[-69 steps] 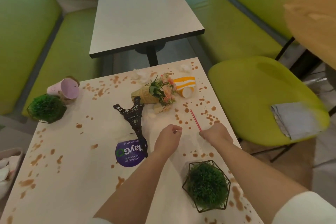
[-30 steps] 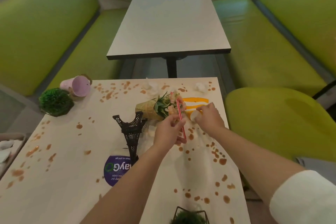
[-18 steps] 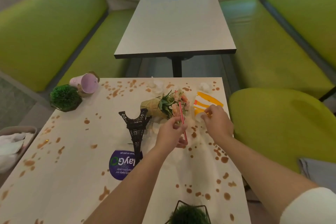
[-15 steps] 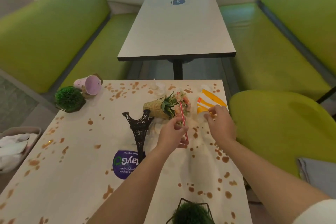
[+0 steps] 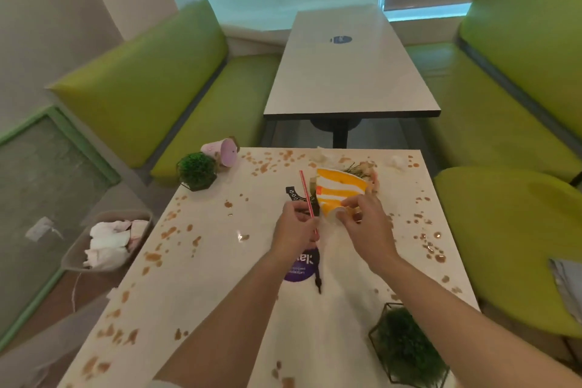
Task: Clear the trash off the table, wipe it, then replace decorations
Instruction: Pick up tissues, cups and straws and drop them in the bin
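Above mid-desk (image 5: 220, 261): left hand (image 5: 294, 228) pinching red straw (image 5: 307, 195), right hand (image 5: 367, 224) gripping orange-striped cup (image 5: 340, 190) lifted off surface. Tissue scraps (image 5: 398, 162) at far edge, brown spills everywhere, decorations toppled. Bin (image 5: 107, 242) left, apparently holding tissues. Clearing underway; wiping, redecorating remain.

left hand (image 5: 294, 230): grip curled, pinching | right hand (image 5: 365, 224): grip curled, holding | both forearms extended forward
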